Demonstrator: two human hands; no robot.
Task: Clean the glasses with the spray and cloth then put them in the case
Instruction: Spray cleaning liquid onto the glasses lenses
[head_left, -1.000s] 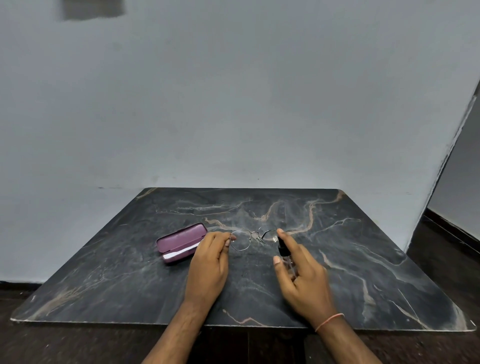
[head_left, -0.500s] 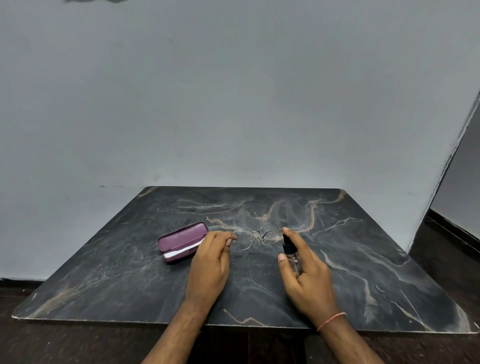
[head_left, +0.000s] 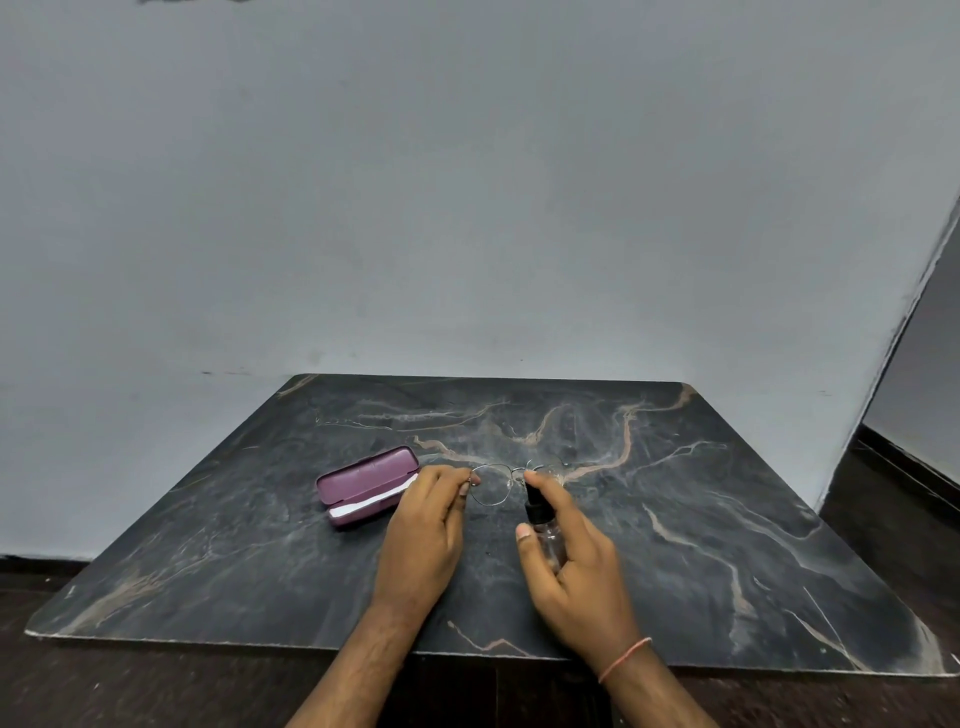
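Two hands busy, spraying step. Case (head_left: 367, 487) open at left on table (head_left: 727, 545), white cloth (head_left: 370, 503) inside. Left hand (head_left: 423, 535) pinches glasses (head_left: 498, 484) at frame end, mid-table. Right hand (head_left: 569, 564) wraps spray (head_left: 540, 522), forefinger on nozzle top, aimed at lens. Next, likely: press, then fetch cloth.

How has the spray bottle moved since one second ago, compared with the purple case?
Yes, slightly: the spray bottle in the right hand has shifted a little leftward, toward the purple case and the glasses.
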